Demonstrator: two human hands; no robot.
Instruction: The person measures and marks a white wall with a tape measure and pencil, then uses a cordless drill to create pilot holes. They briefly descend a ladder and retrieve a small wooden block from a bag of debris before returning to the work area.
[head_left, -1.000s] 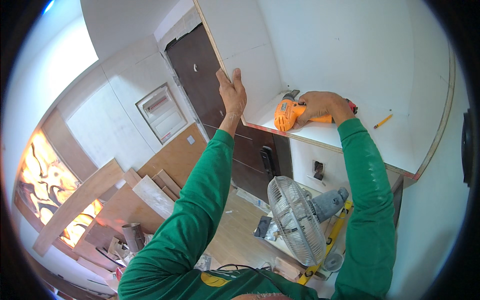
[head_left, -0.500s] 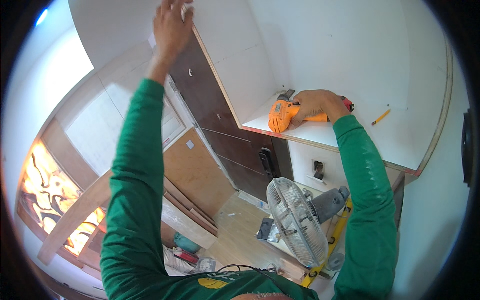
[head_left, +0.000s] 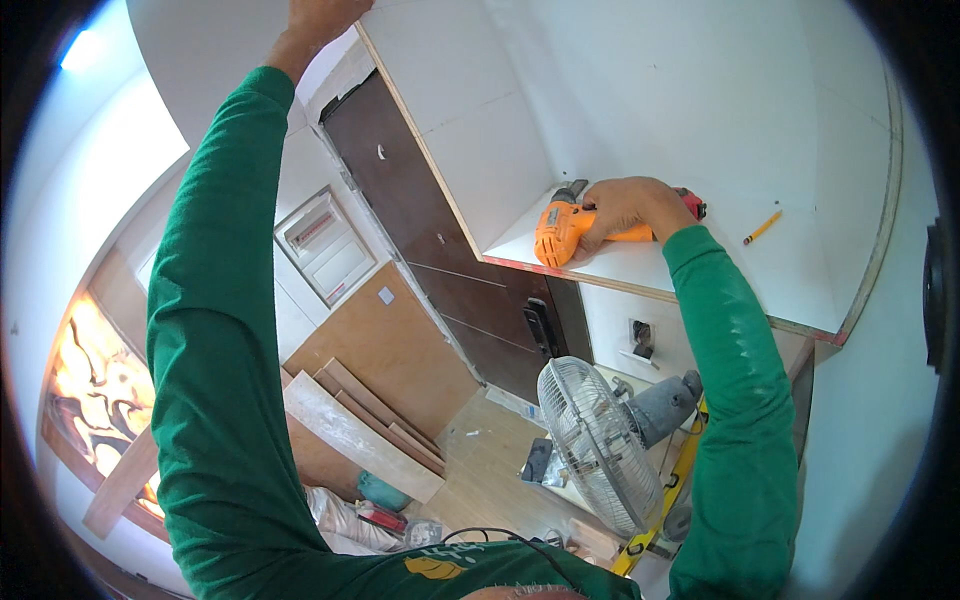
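My right hand (head_left: 625, 205) is closed around an orange cordless drill (head_left: 560, 235) with a red rear part, lying on the white bottom board (head_left: 785, 280) of an open cabinet box with raw plywood edges. A short yellow pencil (head_left: 762, 228) lies to the right of the drill. My left hand (head_left: 325, 14) is raised to the top edge of the view, at the upper corner of the cabinet's left side panel (head_left: 470, 130); its fingers are mostly cut off, so I cannot tell how they are placed.
A standing fan (head_left: 590, 440) and a yellow spirit level (head_left: 683, 468) are below the cabinet. A dark door (head_left: 430, 210) stands behind, beside a white wall panel box (head_left: 322, 242). Plywood sheets (head_left: 350, 330) and boards lean at the lower left, near bagged items.
My left hand has moved from the lower part of the side panel's edge up and leftward toward its top. My right hand has stayed on the drill.
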